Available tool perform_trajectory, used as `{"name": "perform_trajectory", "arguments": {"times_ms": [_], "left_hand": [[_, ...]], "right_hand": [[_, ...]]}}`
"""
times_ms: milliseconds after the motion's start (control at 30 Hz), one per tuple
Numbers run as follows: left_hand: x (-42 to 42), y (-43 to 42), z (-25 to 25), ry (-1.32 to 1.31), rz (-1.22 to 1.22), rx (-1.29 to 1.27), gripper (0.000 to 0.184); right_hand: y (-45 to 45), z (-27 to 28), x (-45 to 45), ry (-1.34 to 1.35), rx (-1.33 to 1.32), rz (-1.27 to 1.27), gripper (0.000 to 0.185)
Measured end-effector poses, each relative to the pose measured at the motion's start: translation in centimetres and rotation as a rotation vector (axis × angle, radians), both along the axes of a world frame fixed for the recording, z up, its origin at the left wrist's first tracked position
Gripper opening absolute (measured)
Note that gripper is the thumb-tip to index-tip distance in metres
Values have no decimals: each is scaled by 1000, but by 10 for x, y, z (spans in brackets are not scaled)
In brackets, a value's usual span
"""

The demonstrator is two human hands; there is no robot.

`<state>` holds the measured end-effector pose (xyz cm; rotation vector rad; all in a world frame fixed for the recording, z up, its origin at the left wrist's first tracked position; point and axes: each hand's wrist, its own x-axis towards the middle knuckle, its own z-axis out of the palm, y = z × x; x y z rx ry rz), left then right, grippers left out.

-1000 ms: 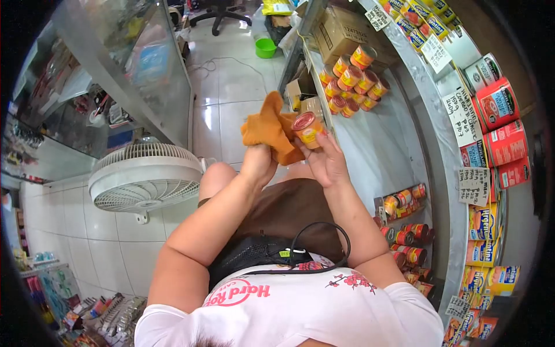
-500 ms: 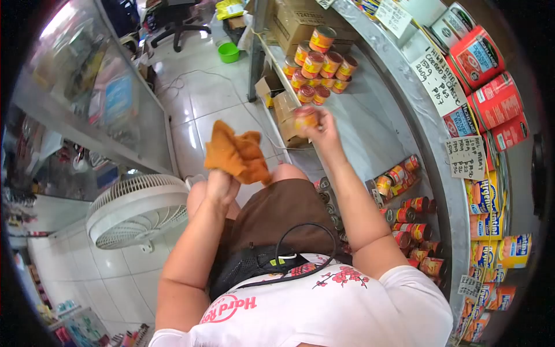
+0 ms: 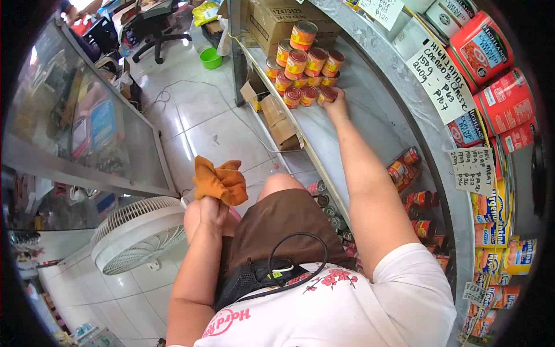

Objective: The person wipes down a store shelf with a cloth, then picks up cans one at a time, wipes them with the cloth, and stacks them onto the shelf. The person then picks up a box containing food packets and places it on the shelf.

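Note:
My right hand point(image 3: 336, 105) reaches onto the grey shelf point(image 3: 370, 139) with its fingers wrapped round a small tin can point(image 3: 326, 95) with a yellow and red label. That can stands at the near right end of a row, beside a stack of like cans point(image 3: 306, 63). Above my left knee, my left hand point(image 3: 213, 211) is closed on an orange-brown cloth point(image 3: 219, 180), which bunches up over the fingers.
Behind the stacked cans is a cardboard box point(image 3: 283, 26). More cans point(image 3: 404, 168) lie farther along the shelf at right. A white fan point(image 3: 136, 234) stands at left near a glass case point(image 3: 87, 127). A green basin point(image 3: 210, 58) sits on the tiled floor.
My right hand has carried the can from above the shelf's front edge to the stack, where it now rests in the row. My left hand has moved slightly down and left with the cloth.

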<state>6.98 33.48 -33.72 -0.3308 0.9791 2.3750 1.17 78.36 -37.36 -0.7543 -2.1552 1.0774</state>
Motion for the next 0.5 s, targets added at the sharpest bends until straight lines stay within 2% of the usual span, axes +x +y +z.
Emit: {"name": "perform_trajectory", "arguments": {"times_ms": [67, 100, 300, 333, 400, 433, 500], "left_hand": [[1, 4, 3, -5, -32, -14, 47], [0, 5, 3, -4, -31, -14, 48], [4, 15, 33, -24, -52, -106, 56], [5, 20, 35, -23, -45, -143, 58], [6, 19, 31, 31, -108, -83, 59], [9, 20, 37, 51, -121, -101, 58], [9, 14, 38, 112, -159, -69, 56]], "right_hand": [[-6, 0, -4, -40, -8, -26, 62], [-8, 0, -4, -84, 76, -70, 65], [-9, -1, -10, -110, 68, -102, 70], [-11, 6, -8, -65, 11, -69, 68], [-11, 16, -6, 92, 168, -37, 74], [-22, 42, 10, 3, 97, 3, 78], [-7, 55, 31, -102, 257, -21, 79]]}}
